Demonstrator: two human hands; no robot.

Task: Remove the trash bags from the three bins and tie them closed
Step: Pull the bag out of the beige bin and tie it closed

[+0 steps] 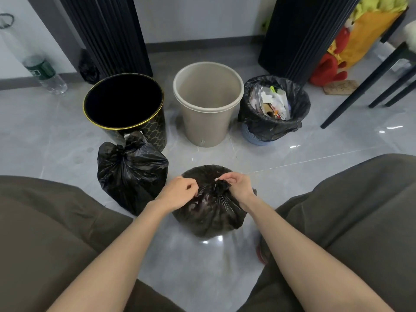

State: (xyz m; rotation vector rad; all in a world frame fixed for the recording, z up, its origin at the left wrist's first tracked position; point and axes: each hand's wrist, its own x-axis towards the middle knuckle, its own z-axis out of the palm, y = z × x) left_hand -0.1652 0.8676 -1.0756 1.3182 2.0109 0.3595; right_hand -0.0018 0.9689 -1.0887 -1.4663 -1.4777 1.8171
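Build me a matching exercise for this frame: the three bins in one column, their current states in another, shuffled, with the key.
Column one:
1. Black bin with gold rim
2. Beige plastic bin
3. Blue basket-weave bin

Column two:
A. Still lined with a black bag full of trash
B. No bag; stands in the middle
C. No bag; a tied black bag stands just in front

Pairs: 1-C, 2-B, 3-A

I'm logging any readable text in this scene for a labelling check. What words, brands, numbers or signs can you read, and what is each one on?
None can be read.
Clear plastic bottle with green label: print too blurred to read.
Brown cardboard piece on the floor: faint marks, illegible.
Paper rubbish in the black-lined blue basket bin: any print too small to read.
Black gold-rimmed bin: pattern only, no text.
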